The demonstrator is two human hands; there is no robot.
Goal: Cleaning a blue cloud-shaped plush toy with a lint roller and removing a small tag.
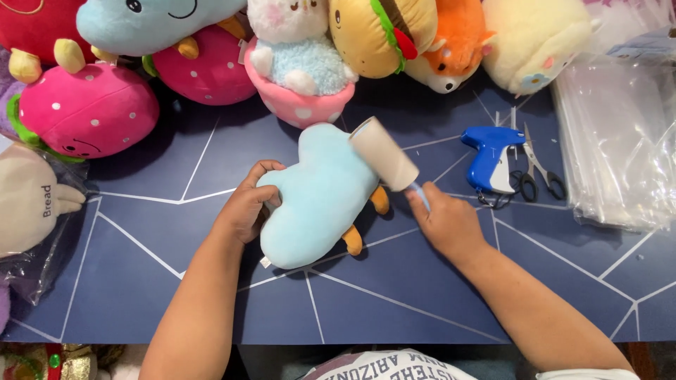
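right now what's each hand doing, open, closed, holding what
Left hand: closed on the edge of the light blue plush toy.
Right hand: closed on the handle of the lint roller.

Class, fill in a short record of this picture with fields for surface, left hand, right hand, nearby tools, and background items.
Surface: dark blue table with thin white lines
Left hand: left hand grips the edge of a light blue plush toy lying flat
Right hand: right hand holds a lint roller by its handle, the roll on the toy
Nearby tools: blue tagging gun, scissors
Background items: row of plush toys along the far edge, stack of clear plastic bags at right
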